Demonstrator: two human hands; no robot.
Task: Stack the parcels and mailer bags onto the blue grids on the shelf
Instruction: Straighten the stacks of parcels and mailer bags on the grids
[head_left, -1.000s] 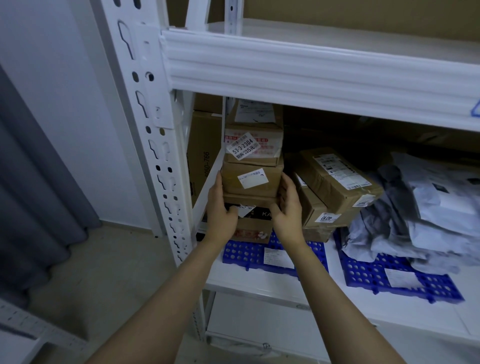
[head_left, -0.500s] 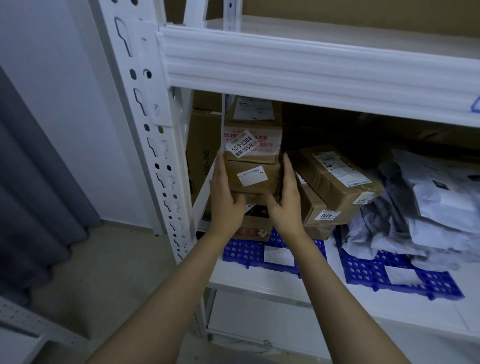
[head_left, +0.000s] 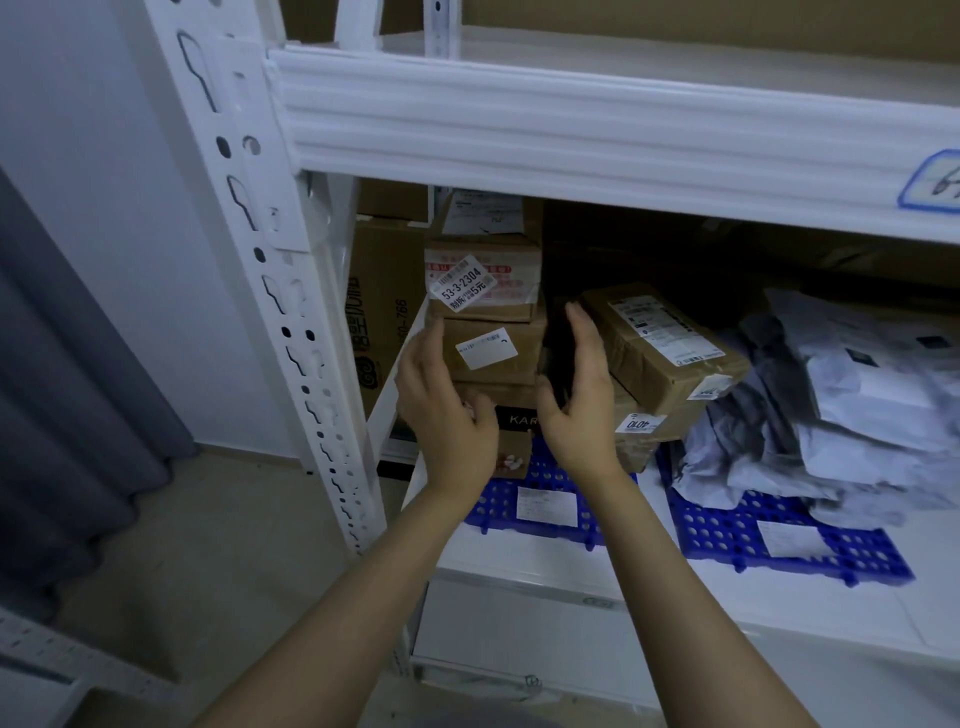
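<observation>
Flanking the stack of parcels (head_left: 491, 332), the left hand (head_left: 447, 415) and right hand (head_left: 576, 400) hover with fingers loosely spread, gripping nothing. The stack stands on a blue grid (head_left: 493, 506) at the left end of the shelf (head_left: 519, 564). Grey mailer bags (head_left: 857, 410) lie heaped on a second blue grid (head_left: 727, 535) toward its right.
</observation>
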